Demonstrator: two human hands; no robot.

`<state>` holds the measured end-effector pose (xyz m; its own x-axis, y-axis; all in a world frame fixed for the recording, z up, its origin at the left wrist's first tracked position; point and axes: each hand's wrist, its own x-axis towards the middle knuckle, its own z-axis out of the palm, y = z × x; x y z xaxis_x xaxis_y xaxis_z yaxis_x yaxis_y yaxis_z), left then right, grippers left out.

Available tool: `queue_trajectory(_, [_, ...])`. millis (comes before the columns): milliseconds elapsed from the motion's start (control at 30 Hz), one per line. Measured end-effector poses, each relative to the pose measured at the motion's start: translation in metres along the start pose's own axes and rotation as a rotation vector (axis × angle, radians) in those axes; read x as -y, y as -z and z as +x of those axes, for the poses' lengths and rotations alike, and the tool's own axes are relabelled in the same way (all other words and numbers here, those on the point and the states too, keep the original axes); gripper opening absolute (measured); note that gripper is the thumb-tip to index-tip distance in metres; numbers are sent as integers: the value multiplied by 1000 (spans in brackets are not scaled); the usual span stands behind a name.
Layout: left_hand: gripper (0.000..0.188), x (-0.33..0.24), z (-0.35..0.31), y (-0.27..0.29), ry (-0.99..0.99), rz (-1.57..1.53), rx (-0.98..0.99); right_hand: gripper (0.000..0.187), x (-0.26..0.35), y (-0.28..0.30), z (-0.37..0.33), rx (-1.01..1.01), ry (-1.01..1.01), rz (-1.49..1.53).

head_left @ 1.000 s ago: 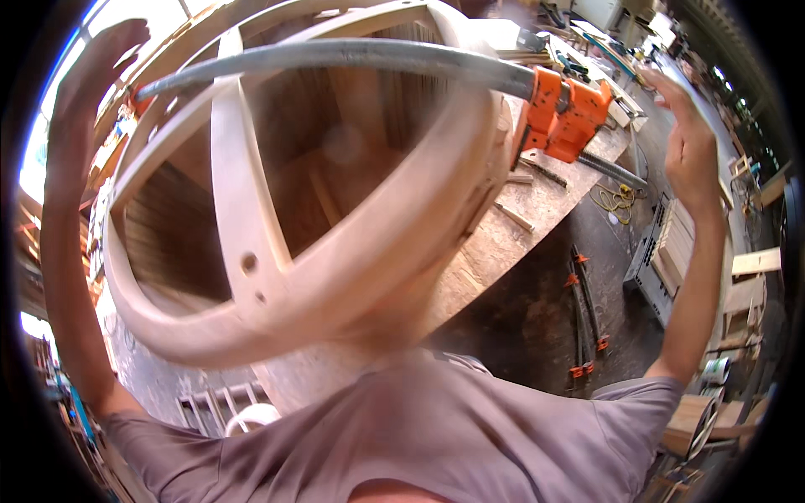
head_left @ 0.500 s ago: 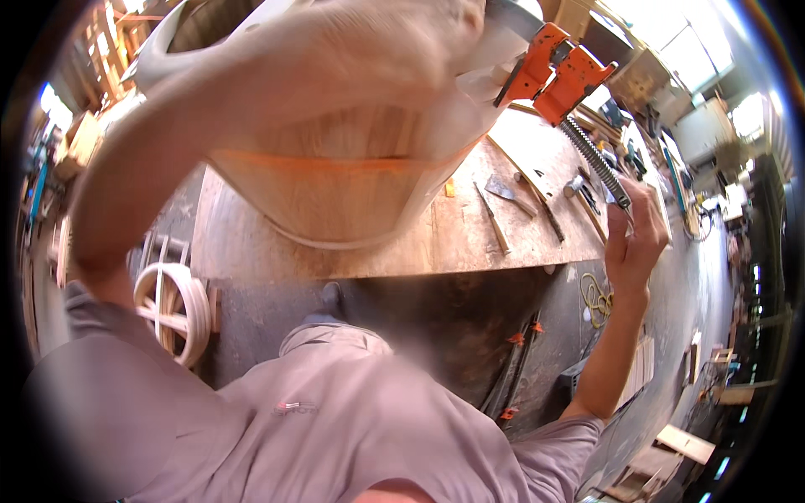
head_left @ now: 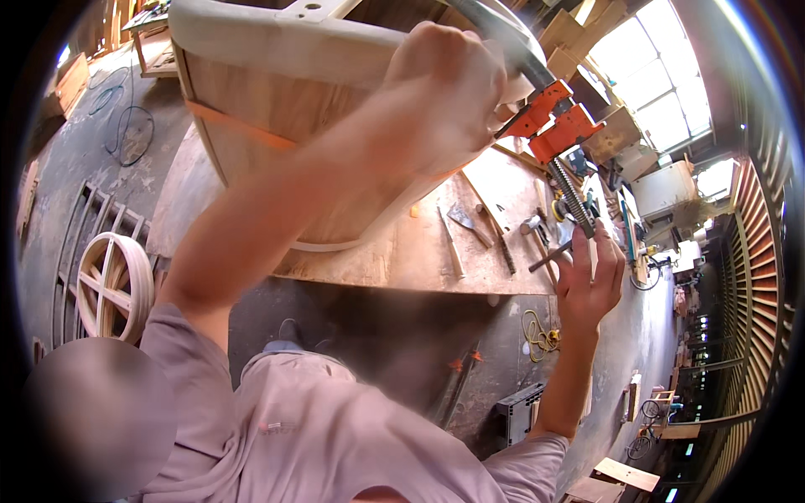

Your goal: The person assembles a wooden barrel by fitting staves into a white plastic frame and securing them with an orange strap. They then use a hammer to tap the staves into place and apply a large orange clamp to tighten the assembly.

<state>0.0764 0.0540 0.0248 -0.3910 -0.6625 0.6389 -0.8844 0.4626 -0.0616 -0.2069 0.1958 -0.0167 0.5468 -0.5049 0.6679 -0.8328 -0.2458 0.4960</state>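
The orange clamp (head_left: 566, 134) is at the right edge of the pale wooden tub (head_left: 268, 92). Before the tub's rim, the left hand (head_left: 444, 80) has its fingers curled by the clamp's bar; I cannot tell whether they grip it. Right of the tub, the right hand (head_left: 591, 277) has fingers around the screw handle (head_left: 549, 257). Beneath the tub is the table (head_left: 394, 264).

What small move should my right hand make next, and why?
Probably turn the thin dark bar: your right hand is at it, beside the threaded grey screw of the orange clamp, while your left hand is by the pale wooden rim.
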Motion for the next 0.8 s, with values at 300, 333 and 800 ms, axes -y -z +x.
queue_trajectory(300, [48,4,0,-5,-36,-78,-149,33,-24,-18,18,126,-1329,1293])
queue_trajectory(333, [47,5,0,-5,-33,-76,-163,33,-22,-20,11,123,-1353,1250])
queue_trajectory(800, [40,6,-1,-5,-31,-79,-192,26,24,-6,6,93,-1157,1148])
